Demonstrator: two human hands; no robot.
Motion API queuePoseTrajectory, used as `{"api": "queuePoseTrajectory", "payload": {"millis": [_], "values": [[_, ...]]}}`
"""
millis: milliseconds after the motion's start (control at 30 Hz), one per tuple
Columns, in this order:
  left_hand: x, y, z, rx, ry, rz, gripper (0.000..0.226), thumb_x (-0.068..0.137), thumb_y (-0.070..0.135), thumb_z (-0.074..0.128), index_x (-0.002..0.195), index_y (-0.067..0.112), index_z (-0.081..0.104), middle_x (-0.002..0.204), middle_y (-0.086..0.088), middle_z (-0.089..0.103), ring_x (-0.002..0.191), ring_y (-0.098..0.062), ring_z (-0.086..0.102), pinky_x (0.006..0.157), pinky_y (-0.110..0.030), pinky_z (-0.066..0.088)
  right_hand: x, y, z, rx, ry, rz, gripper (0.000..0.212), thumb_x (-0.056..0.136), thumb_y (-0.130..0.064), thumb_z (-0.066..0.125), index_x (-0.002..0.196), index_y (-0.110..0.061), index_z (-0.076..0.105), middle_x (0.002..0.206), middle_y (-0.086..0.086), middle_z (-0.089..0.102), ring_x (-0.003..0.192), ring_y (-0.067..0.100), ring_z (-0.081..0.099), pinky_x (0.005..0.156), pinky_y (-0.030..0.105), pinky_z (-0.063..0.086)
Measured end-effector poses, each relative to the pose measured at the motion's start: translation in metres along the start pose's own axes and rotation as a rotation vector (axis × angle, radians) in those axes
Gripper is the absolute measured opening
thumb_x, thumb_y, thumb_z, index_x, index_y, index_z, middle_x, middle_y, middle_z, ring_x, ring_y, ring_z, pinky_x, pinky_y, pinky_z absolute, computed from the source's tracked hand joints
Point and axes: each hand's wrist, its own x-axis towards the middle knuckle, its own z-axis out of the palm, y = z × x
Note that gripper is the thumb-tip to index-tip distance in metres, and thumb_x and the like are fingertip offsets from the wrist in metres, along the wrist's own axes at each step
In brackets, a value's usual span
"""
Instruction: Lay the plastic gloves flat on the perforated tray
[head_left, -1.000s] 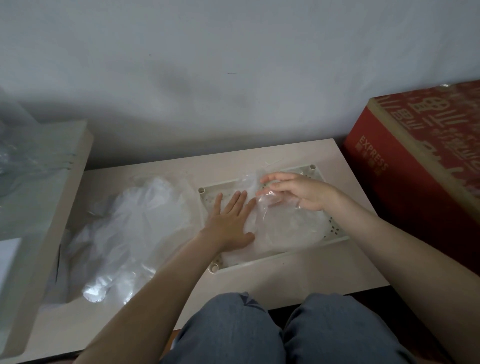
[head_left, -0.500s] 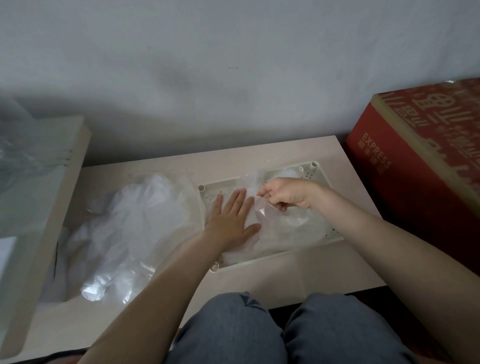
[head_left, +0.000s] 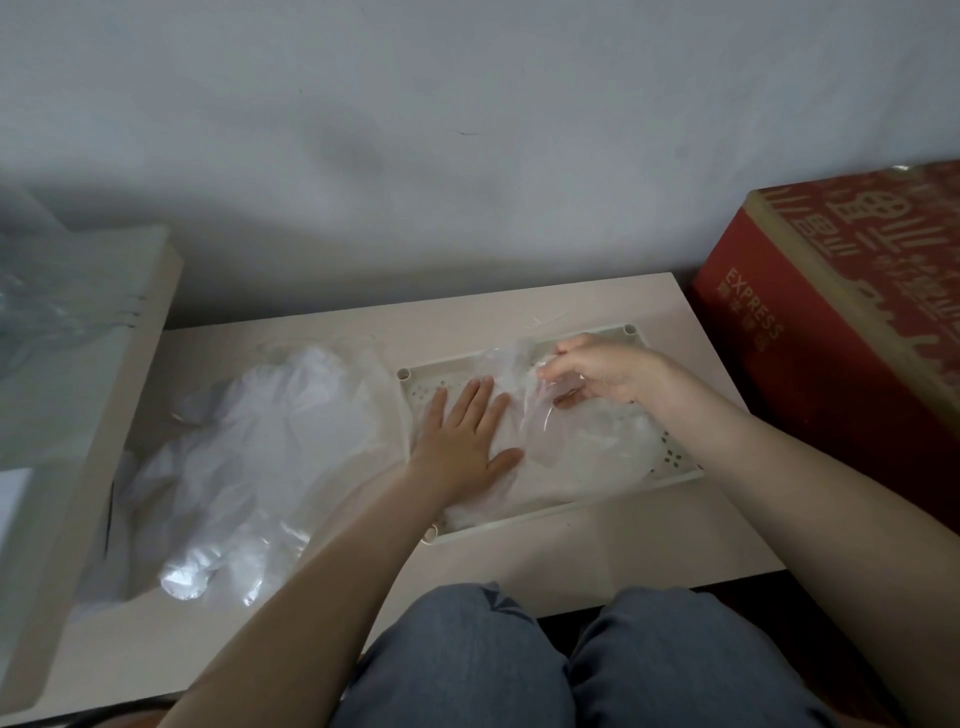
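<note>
Over the last sec the right hand (head_left: 597, 371) goes from fingers reaching out over the plastic to a pinch. It now sits a bit further back and to the right, towards the far corner of the perforated tray (head_left: 675, 470). Its grip is clamped on the edge of the top glove (head_left: 582, 441), and that edge is lifted off the tray while the rest of the film lies inside it. The left hand (head_left: 467, 436) hasn't moved: grip apart, fingers straight, palm pressing the near-left part of the same plastic down on the tray.

So we're anchoring w/ the left and pulling w/ the right, i.e. stretching out the crumple. We judge the glove is in the right place but not flat yet; wrinkles show near the pinch. How many layers are under it, we can't tell.

The glove pile (head_left: 270, 457) waits on the worktop (head_left: 675, 545) just left of the tray, so plenty's left to do.
</note>
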Motion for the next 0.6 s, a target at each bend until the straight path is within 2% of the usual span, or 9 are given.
{"api": "queuePoseTrajectory", "payload": {"millis": [67,133,200,267,367,433,600], "values": [[-0.001,0.0,0.0,0.016,0.01,-0.013,0.074,0.097,0.059,0.015,0.15,0.019,-0.017,0.158,-0.003,-0.023,0.145,-0.016,-0.022,0.113,-0.048,-0.019,-0.001,0.0,-0.006,0.044,0.047,-0.04,0.019,0.088,0.001,0.06,0.077,-0.01,0.051,0.072,0.011,0.059,0.061,0.018,0.06,0.069,0.033,0.053],[-0.002,0.001,0.0,0.01,0.023,-0.029,0.075,0.096,0.061,0.014,0.149,0.02,-0.021,0.158,-0.001,-0.023,0.145,-0.015,-0.023,0.111,-0.047,-0.022,-0.002,0.001,-0.014,0.099,0.109,-0.087,0.028,0.088,0.004,0.059,0.07,-0.013,0.044,0.066,0.011,0.054,0.055,0.018,0.053,0.064,0.031,0.052],[-0.002,0.002,0.0,-0.002,0.024,-0.042,0.075,0.096,0.062,0.013,0.148,0.022,-0.022,0.158,0.0,-0.023,0.144,-0.014,-0.024,0.112,-0.047,-0.022,-0.002,0.003,-0.022,0.176,0.209,-0.139,0.032,0.087,0.005,0.059,0.07,-0.015,0.04,0.064,0.01,0.054,0.054,0.019,0.051,0.055,0.026,0.05],[-0.001,0.003,0.0,-0.005,0.013,-0.048,0.074,0.095,0.063,0.011,0.149,0.024,-0.022,0.158,0.0,-0.024,0.144,-0.014,-0.024,0.112,-0.047,-0.022,-0.004,0.005,-0.03,0.178,0.292,-0.169,0.027,0.089,0.002,0.058,0.076,-0.015,0.042,0.066,0.009,0.058,0.059,0.019,0.056,0.055,0.025,0.049],[0.001,0.003,0.0,-0.014,0.003,-0.054,0.073,0.095,0.063,0.011,0.15,0.025,-0.019,0.158,-0.001,-0.024,0.144,-0.014,-0.025,0.111,-0.047,-0.022,-0.007,0.012,-0.035,0.159,0.213,-0.107,0.013,0.092,-0.009,0.061,0.087,-0.013,0.049,0.082,0.009,0.063,0.067,0.021,0.064,0.06,0.029,0.053],[0.002,0.004,0.0,-0.023,0.003,-0.057,0.073,0.095,0.063,0.012,0.15,0.025,-0.017,0.158,-0.001,-0.024,0.144,-0.015,-0.025,0.112,-0.047,-0.02,-0.008,0.019,-0.033,0.14,0.128,-0.064,0.018,0.091,-0.018,0.064,0.099,-0.01,0.051,0.093,0.01,0.062,0.065,0.022,0.066,0.059,0.029,0.054],[0.001,0.004,-0.001,-0.03,-0.002,-0.055,0.073,0.095,0.062,0.012,0.151,0.025,-0.017,0.158,-0.002,-0.023,0.144,-0.015,-0.024,0.114,-0.047,-0.017,-0.008,0.025,-0.03,-0.08,0.085,-0.062,0.033,0.087,-0.004,0.066,0.117,-0.004,0.051,0.085,0.007,0.06,0.06,0.01,0.056,0.052,0.02,0.044]]}}
